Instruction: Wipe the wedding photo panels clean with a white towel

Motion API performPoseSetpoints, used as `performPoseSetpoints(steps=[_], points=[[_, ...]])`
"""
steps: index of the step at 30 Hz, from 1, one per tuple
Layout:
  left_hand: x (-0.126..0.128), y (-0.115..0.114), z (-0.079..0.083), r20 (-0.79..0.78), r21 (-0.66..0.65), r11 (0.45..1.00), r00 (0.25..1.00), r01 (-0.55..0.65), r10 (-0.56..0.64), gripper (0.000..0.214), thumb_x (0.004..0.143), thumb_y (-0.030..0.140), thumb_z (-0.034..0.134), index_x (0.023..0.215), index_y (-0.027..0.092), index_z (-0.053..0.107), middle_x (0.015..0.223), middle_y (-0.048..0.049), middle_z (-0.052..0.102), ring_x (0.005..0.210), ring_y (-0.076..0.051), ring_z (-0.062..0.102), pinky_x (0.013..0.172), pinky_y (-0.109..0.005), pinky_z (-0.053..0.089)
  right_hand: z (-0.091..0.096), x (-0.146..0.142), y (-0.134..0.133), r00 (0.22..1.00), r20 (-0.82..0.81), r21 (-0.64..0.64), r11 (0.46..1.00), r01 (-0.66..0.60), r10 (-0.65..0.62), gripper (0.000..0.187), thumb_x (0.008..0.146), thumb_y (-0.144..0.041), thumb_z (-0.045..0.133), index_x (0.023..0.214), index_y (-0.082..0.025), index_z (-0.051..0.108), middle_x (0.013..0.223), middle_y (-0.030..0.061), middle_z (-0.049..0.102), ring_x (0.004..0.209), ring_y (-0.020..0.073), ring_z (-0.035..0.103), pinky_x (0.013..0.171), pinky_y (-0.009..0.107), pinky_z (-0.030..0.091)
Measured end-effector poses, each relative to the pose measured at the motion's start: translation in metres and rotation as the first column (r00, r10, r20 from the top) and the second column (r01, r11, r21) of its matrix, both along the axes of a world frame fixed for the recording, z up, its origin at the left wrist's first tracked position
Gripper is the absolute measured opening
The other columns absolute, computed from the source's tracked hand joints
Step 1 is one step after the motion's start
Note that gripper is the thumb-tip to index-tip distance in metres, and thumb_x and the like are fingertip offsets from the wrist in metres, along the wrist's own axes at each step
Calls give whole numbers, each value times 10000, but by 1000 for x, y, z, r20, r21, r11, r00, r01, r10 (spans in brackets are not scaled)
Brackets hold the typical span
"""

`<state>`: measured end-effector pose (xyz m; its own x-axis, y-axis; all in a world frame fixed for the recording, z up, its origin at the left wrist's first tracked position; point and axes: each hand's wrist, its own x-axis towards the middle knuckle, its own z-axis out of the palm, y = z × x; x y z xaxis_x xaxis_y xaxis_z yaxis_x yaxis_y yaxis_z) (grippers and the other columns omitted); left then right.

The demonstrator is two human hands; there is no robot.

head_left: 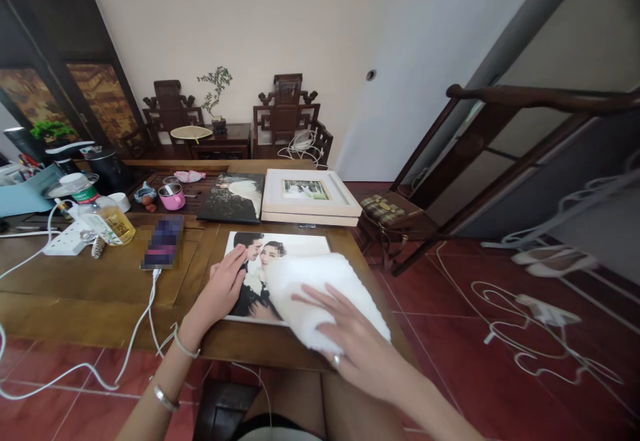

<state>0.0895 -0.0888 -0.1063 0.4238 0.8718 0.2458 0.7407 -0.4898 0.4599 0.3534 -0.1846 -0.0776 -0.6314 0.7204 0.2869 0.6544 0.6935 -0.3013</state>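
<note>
Head: left hand (220,289), fingers close together, lies flat on the photo panel (256,286), near the front edge of the table (90,274) | right hand (353,338), fingers spread, rests on the white cloth (320,271) over panel's right part | light, even pressure seems best (left hand steadying) | table's right edge is near; stacked frames (307,194) limit far side, more room leftward before phone (164,241)

photo (254,284): right part under cloth (310,271) | phone (164,241): pixelated | cabinet (60,21): cropped left
</note>
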Motion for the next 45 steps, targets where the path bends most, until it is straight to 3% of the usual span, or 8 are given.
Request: performPoseSetpoints(steps=[6,9,12,20,23,32,35,45], points=[[-1,0,1,-14,-24,1000,1000,1,-1,445,948,249,297,1390,220,336,1475,-92,332,1365,-207,291,1063,-424,290,-3,0,84,992,-14,38,991,127,-126,197,843,-172,474,955,-178,636,1411,120,424,1359,278,266,1077,556,256],[0,0,1,-13,-29,1000,1000,-6,6,450,950,244,288,1398,212,317,1479,-99,323,1367,-204,286,1062,-418,289,-3,-4,98,984,19,52,983,178,-180,224,832,-143,471,990,-156,629,1393,149,442,1364,287,248,1075,559,249],[0,0,0,-9,-25,1000,1000,-10,10,447,951,244,283,1396,211,322,1479,-97,324,1366,-204,289,1058,-410,295,-3,-8,83,986,22,60,985,162,-164,270,776,-75,467,974,-155,632,1371,149,470,1361,282,259,1083,561,232],[3,-2,3,-27,-44,999,999,-26,25,447,947,231,277,1387,183,335,1476,-97,329,1368,-207,282,1057,-426,290,-6,-21,-15,999,43,23,1000,17,-18,243,594,-43,489,727,-187,632,1478,58,314,1391,287,151,1115,564,143],[3,-2,4,-26,-44,999,999,-23,22,445,947,238,282,1387,184,332,1479,-93,325,1371,-205,276,1062,-427,285,-2,-21,-21,999,42,-2,1000,11,-11,258,599,-38,479,742,-189,631,1471,45,333,1389,264,174,1119,541,162],[1,-1,4,-34,-41,999,999,-11,9,447,947,236,284,1388,181,330,1481,-100,319,1373,-208,271,1062,-432,286,-2,-16,89,987,51,44,987,153,-155,270,789,-121,485,1004,-158,643,1365,132,483,1347,275,297,1086,542,221],[2,-2,4,-25,-39,999,1000,-5,4,445,944,226,286,1384,176,334,1478,-108,322,1373,-209,273,1056,-433,294,-4,-22,104,977,45,60,977,206,-209,268,827,-159,471,1037,-143,638,1354,155,489,1343,293,299,1072,554,232],[3,-2,5,-31,-50,998,999,-26,24,446,945,221,278,1388,183,318,1484,-101,311,1374,-204,268,1049,-439,293,-6,-43,-2,999,42,-37,999,31,-29,298,673,-83,501,898,-189,663,1479,51,320,1399,267,123,1124,546,78]])
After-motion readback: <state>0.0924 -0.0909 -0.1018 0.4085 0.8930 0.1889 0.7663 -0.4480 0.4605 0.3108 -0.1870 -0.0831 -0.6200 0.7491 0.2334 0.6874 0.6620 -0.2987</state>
